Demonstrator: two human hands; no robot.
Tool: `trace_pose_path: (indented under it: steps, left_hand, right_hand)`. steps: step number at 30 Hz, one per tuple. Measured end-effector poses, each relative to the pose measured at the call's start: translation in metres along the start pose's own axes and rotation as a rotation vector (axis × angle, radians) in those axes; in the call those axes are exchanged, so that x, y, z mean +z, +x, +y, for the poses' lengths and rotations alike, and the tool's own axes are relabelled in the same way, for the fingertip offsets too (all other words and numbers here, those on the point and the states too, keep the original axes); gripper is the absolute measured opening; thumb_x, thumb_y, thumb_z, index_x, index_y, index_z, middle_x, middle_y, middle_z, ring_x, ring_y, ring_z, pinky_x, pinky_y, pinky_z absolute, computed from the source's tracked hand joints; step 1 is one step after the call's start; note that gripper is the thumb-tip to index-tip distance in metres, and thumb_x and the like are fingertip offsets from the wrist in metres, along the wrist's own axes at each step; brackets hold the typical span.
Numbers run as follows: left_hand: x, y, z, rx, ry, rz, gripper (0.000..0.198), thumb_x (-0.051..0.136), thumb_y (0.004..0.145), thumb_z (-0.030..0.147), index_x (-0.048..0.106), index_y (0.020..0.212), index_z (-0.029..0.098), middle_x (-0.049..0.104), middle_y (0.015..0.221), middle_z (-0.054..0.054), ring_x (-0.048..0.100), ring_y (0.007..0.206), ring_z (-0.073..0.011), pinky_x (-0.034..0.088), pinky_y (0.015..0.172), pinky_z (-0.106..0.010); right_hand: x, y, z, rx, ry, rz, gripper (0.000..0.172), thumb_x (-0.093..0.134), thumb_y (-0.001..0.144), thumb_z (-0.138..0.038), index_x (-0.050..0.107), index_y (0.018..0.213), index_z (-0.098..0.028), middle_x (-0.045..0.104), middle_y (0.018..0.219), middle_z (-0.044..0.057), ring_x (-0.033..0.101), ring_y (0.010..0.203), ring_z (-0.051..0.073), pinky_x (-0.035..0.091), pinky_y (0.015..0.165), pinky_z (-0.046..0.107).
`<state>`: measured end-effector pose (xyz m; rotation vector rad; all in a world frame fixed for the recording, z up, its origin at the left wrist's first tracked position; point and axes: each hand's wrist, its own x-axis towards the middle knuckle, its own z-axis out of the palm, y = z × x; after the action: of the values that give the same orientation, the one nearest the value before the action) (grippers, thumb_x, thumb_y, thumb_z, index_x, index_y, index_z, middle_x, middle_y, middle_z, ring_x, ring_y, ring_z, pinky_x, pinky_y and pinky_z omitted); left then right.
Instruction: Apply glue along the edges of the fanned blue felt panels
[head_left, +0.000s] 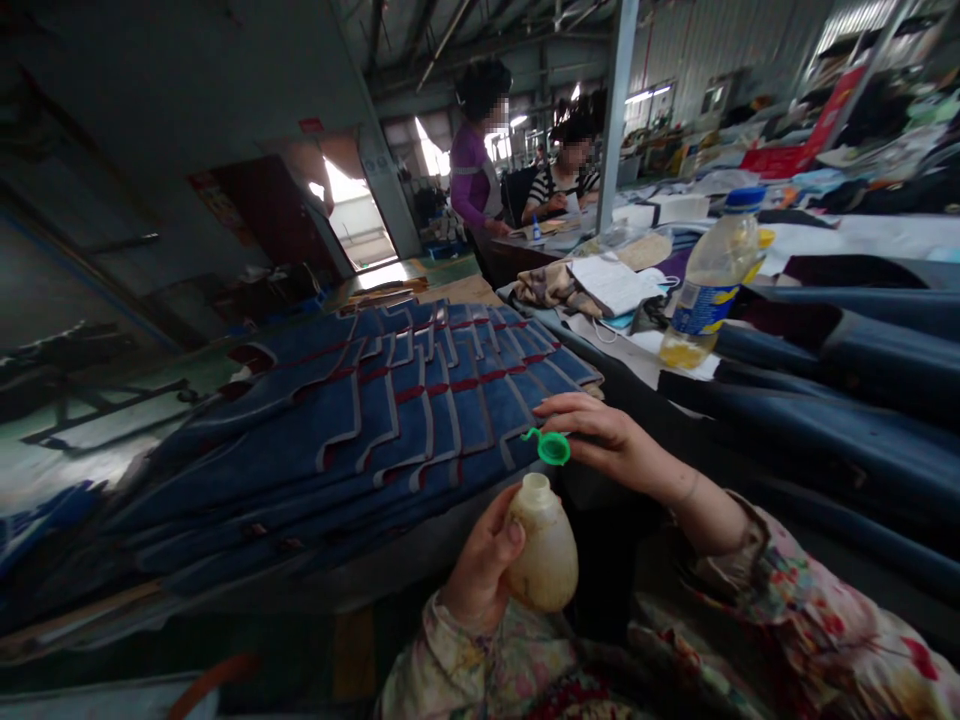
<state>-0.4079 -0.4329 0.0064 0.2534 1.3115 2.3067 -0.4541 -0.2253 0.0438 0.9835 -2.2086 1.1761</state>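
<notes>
My left hand [486, 555] is wrapped round a rounded, stained whitish plastic bottle [546, 560], its neck open at the top and slightly tilted. Just above that neck, my right hand [600, 435] holds a green cap [553, 448] by its edge, the cap's hollow side facing me. Cap and bottle are apart. Beyond both hands lie overlapping dark blue fabric pieces [420, 410] with grey edging and dark red parts. To the right stands a clear drink bottle [712, 285] with a blue lid and some yellow liquid in it.
White papers [615, 285] and a patterned cloth [555, 288] lie behind the hands. Dark blue rolled material [862, 345] covers the right side. A grey post [616, 120] rises farther back. Two people [476, 170] are at a far table, one standing, one seated.
</notes>
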Motion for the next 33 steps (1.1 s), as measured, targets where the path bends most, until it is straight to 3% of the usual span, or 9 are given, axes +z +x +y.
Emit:
trace_pose_path:
  steps: [7, 16, 24, 29, 33]
  left_hand:
    - [0.002, -0.001, 0.002, 0.005, 0.047, 0.037, 0.053, 0.070, 0.065, 0.049, 0.061, 0.107, 0.017, 0.066, 0.101, -0.009, 0.059, 0.095, -0.0269, 0.042, 0.081, -0.033]
    - [0.005, 0.000, 0.003, -0.002, 0.066, 0.072, 0.053, 0.071, 0.066, 0.045, 0.062, 0.110, 0.017, 0.064, 0.110, -0.008, 0.053, 0.107, -0.0281, 0.037, 0.094, -0.036]
    - [0.001, 0.000, 0.000, 0.006, 0.064, 0.165, 0.046, 0.071, 0.066, 0.041, 0.064, 0.105, 0.018, 0.066, 0.104, -0.007, 0.057, 0.099, -0.0254, 0.040, 0.087, -0.033]
    - [0.000, 0.001, 0.001, 0.058, 0.087, 0.162, 0.045, 0.068, 0.070, 0.042, 0.063, 0.107, 0.017, 0.065, 0.105, -0.007, 0.056, 0.101, -0.0253, 0.040, 0.089, -0.034]
    - [-0.006, 0.000, 0.001, 0.061, 0.168, 0.121, 0.049, 0.068, 0.071, 0.042, 0.060, 0.112, 0.019, 0.065, 0.106, -0.006, 0.056, 0.101, -0.0256, 0.041, 0.088, -0.033]
  right_hand:
    - [-0.008, 0.009, -0.012, -0.120, -0.384, -0.054, 0.020, 0.048, 0.088, -0.024, 0.063, 0.102, -0.023, 0.060, 0.115, 0.008, 0.050, 0.113, 0.021, 0.038, 0.095, 0.041]
    - [-0.006, 0.011, -0.024, -0.161, -0.530, -0.077, 0.023, 0.052, 0.085, -0.020, 0.064, 0.104, -0.026, 0.057, 0.122, 0.007, 0.045, 0.119, 0.022, 0.033, 0.100, 0.045]
    - [0.000, 0.013, -0.041, -0.216, -0.612, -0.105, 0.032, 0.047, 0.087, -0.014, 0.061, 0.111, -0.028, 0.050, 0.133, 0.004, 0.035, 0.129, 0.022, 0.028, 0.105, 0.046]
    - [0.009, 0.002, -0.041, -0.191, -0.509, -0.057, 0.035, 0.045, 0.087, -0.013, 0.057, 0.117, -0.027, 0.048, 0.133, 0.006, 0.035, 0.129, 0.022, 0.032, 0.104, 0.044]
    - [0.015, -0.003, -0.040, 0.043, -0.188, 0.205, 0.035, 0.044, 0.088, -0.016, 0.053, 0.120, -0.026, 0.054, 0.119, 0.008, 0.050, 0.112, 0.019, 0.044, 0.092, 0.035]
